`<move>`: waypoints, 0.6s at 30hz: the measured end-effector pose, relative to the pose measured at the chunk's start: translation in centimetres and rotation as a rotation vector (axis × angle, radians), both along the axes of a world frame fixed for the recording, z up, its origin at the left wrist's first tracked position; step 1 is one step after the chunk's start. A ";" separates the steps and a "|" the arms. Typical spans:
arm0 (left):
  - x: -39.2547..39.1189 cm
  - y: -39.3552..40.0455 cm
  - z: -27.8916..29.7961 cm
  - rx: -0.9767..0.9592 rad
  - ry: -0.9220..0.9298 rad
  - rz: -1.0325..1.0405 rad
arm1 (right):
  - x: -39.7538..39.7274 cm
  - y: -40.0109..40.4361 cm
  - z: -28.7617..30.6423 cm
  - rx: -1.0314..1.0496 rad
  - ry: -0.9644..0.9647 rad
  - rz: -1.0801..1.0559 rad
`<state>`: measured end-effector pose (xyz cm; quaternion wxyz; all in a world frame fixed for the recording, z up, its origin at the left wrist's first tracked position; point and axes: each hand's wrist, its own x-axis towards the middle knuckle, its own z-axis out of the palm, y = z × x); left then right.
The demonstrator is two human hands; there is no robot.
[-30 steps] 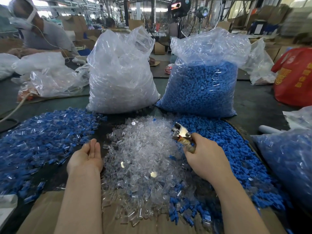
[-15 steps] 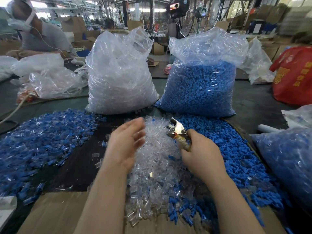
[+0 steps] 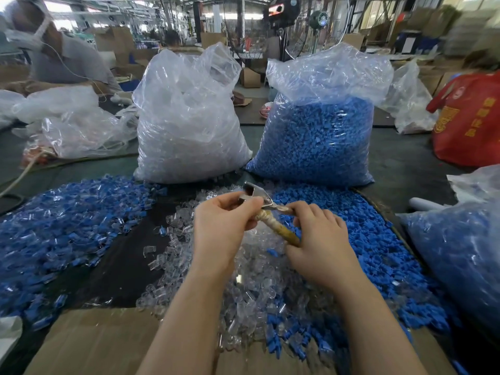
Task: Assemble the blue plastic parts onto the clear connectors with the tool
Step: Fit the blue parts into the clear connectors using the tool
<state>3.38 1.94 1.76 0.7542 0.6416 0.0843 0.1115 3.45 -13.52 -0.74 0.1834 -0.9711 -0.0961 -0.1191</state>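
A dark tabletop carries everything. At its far side stand two tall plastic sacks side by side: the sack of clear connectors on the left and the sack of blue plastic parts on the right. Another bag of blue parts lies at the right edge. On the left spreads a wide heap of assembled blue-and-clear pieces. On the right, a loose pile of blue parts runs toward the near edge, touching the pile of clear connectors in the middle. A cardboard sheet lies at the near edge under the forearms. Above the clear pile, both hands meet on the metal hand tool. The right hand has its grip closed round the tool's tape-wrapped handle. The left hand pinches at the tool's metal head; whether it holds a part there cannot be told.
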 end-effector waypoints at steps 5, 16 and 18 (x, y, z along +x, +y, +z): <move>0.2 1.3 -0.7 0.402 -0.005 -0.093 | 0.1 0.0 0.1 0.051 0.013 -0.185; 0.4 1.5 -2.0 1.164 0.131 -0.082 | 0.4 -1.0 -2.0 -0.056 0.186 -0.496; 0.2 1.4 -1.8 1.142 0.094 -0.031 | 0.4 -1.0 -2.1 -0.064 0.172 -0.492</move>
